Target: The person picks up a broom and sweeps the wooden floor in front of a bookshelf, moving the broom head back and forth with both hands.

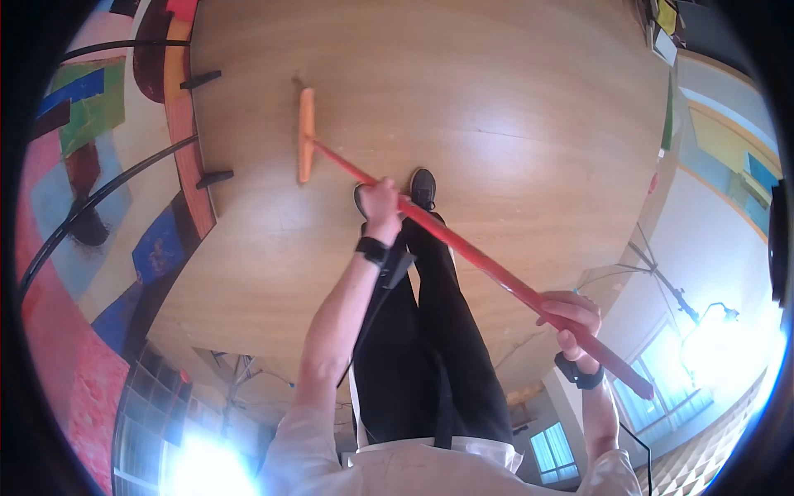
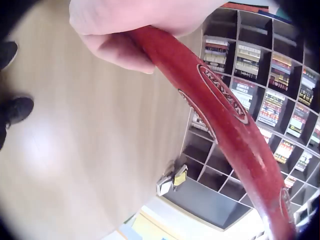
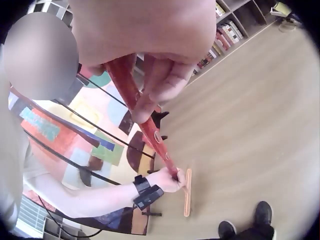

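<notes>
A push broom with a long red handle (image 1: 496, 273) slants across the head view, its narrow orange head (image 1: 306, 136) down at the floor. The underside of that head is hidden. My left hand (image 1: 382, 211) grips the lower part of the handle, just in front of my shoes. Higher up, my right hand (image 1: 572, 317) holds the handle near its top end, with the fingers curled round it. In the left wrist view the handle (image 2: 215, 105) carries oval printed labels. The right wrist view shows the handle running down past my left hand (image 3: 167, 180) to the orange head (image 3: 188, 192).
Wooden floor (image 1: 513, 99) spreads around the broom. A colourful painted panel (image 1: 107, 165) stands on black feet (image 1: 201, 79) at the left. Bookshelves (image 2: 270, 100) line one wall. My dark shoes (image 1: 423, 188) are close behind the broom head. A bright lamp on a stand (image 1: 678, 298) is at the right.
</notes>
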Tool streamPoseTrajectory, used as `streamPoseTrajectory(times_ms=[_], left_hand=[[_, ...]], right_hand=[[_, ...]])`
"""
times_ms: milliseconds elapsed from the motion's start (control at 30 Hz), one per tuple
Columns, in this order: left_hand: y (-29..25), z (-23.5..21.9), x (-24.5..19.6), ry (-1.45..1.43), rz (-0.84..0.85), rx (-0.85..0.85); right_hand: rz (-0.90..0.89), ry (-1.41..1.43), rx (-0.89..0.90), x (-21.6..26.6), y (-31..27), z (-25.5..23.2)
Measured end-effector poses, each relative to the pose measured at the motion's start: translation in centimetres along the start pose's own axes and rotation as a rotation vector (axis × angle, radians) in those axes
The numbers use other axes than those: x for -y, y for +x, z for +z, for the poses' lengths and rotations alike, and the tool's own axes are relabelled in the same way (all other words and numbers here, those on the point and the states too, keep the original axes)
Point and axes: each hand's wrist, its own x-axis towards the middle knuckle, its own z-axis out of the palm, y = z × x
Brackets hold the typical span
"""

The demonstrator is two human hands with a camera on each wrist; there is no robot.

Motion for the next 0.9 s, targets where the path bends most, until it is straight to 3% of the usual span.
streamPoseTrajectory(times_ms=[100,200,367,500,700,900], left_hand=[[3.3,-6.7,-2.7,-0.002,0.069,-0.108],[8.2,-13.7,-4.7,-0.014,0.109,-0.181],[13.5,-21.0,-6.5,0.047,0.074,-0.259],[15.3,-21.5,-5.7,0.022,0.103,-0.220],[15.7,-20.6,-5.1,0.033,0.100,-0.161],[13.7,-14.4,-2.5,0.058,0.068,-0.134]], right_hand=[[-0.018,0.043,0.007,0.0,0.5,3.1],[-0.057,0.372,0.040,0.0,1.1,6.8],[-0.088,0.407,0.065,-0.6,2.0,10.8],[-0.069,0.390,0.008,-1.7,1.9,11.3],[-0.178,0.293,0.037,-2.1,2.6,9.2],[-0.165,0.261,0.070,-3.7,-0.1,3.4]])
